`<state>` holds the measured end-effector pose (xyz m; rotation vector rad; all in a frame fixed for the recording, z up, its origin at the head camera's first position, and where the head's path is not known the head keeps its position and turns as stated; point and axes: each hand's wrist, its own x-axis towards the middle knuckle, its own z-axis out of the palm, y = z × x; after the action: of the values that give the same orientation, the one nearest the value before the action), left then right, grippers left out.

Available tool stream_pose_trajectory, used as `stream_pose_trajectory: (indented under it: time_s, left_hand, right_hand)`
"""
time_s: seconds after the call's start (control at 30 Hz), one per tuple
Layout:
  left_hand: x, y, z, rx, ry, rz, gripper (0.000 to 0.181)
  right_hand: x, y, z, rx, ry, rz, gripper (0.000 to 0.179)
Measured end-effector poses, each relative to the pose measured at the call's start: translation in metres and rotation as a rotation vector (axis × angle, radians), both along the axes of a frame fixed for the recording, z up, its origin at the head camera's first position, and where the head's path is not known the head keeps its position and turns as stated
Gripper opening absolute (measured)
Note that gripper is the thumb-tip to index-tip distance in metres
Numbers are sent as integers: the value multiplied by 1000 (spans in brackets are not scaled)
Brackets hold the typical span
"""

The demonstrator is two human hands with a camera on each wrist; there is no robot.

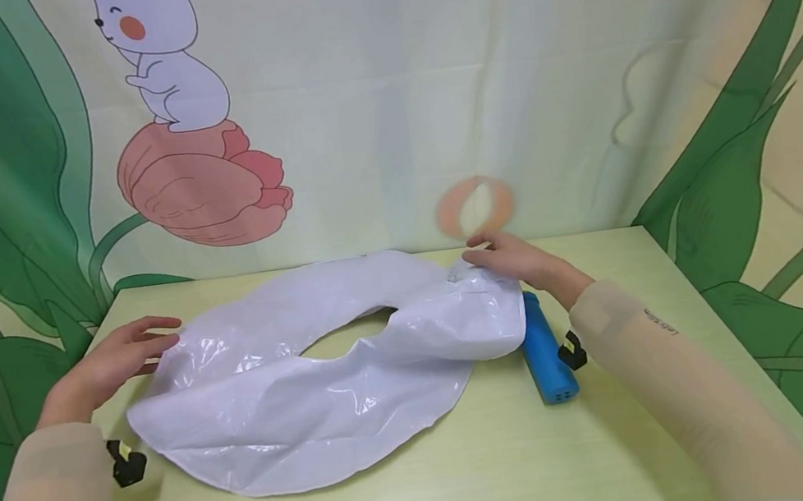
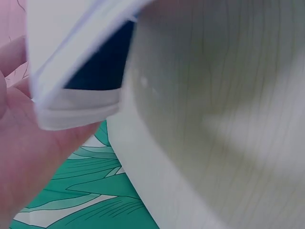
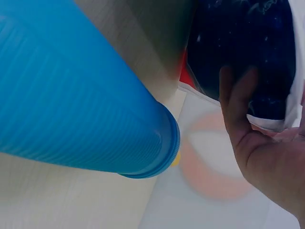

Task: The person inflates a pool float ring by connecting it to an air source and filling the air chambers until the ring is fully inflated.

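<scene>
The white ring-shaped sheet lies slack and wrinkled across the left and middle of the table, with a central hole through which the table surface shows. Its far right corner is raised; the dark blue underside of this corner faces the right wrist camera, with a red area along one side.

The right hand grips the raised corner. Its fingers lie against the underside and the sheet is clamped between them and the thumb.

The left hand is positioned at the left end of the sheet. Its fingers are extended and spaced apart; whether they bear on the sheet cannot be determined.

A ribbed blue cylinder lies on the table just beside the right edge of the sheet, below the right wrist. Its near end has small holes. A printed curtain hangs behind the far table edge.
</scene>
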<state>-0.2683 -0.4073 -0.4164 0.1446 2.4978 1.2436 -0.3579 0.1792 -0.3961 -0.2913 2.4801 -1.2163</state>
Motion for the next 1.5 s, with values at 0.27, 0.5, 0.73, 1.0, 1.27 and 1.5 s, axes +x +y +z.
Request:
stream_pose_trajectory:
  time_s: [0.27,0.5,0.73,1.0,1.27,1.5]
  left_hand:
    - [3,10,10,-119,49,-60,67]
    - [8,40,28,-167,-86,-285,66]
    - [9,73,26,-271,-163,-401,75]
    - [17,88,20,-371,-167,-414,74]
    - [23,93,21,-457,-145,-404,76]
    - [15,98,24,-462,-117,-351,72]
  right_hand:
    - [5,3,6,33,19,-25,63]
    - [17,2,13,117,72,3,62]
    - [32,-8,18,172,307,126,51]
    - [73,-36,30,212,532,454,24]
    - [128,-71,16,299,418,772,8]
    - [156,-91,-12,525,542,958,19]
